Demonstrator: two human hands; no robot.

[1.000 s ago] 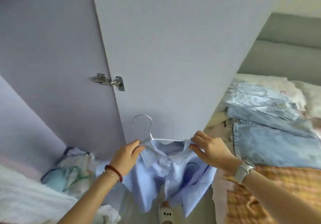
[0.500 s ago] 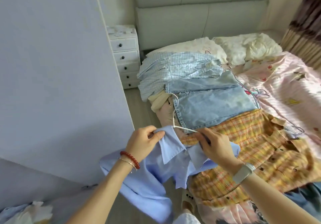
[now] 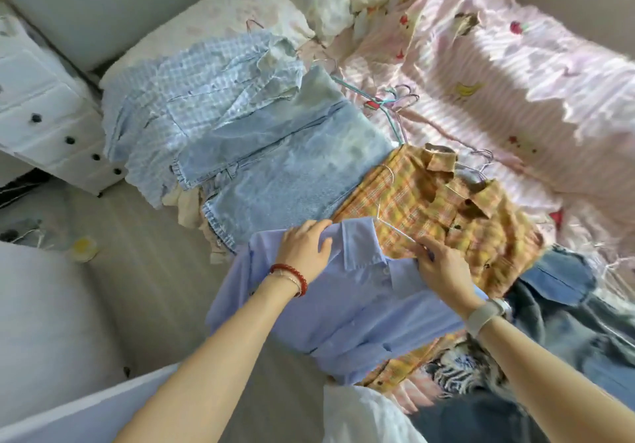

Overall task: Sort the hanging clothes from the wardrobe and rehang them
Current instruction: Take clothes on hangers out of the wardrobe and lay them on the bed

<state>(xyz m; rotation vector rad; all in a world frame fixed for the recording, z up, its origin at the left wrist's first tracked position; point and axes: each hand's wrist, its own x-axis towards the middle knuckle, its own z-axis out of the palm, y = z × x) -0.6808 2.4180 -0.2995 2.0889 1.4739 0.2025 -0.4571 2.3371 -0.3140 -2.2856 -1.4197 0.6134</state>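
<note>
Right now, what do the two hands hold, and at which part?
Both hold the light blue shirt near its collar: the left hand grips the left shoulder, the right hand pinches the collar's other side, by the wire hanger.

Grey floor (image 3: 144, 270), white drawers (image 3: 44, 116) w/ dark knobs, padded headboard (image 3: 113, 2).

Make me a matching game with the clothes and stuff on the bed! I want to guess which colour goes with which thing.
Things:
1. shirt under both hands
2. checked shirt with a collar
3. bracelet on the left wrist
4. drawer chest beside the bed

Colours:
A. white
B. red
C. plain light blue
D. yellow and orange

Pairs: 1-C, 2-D, 3-B, 4-A
</note>
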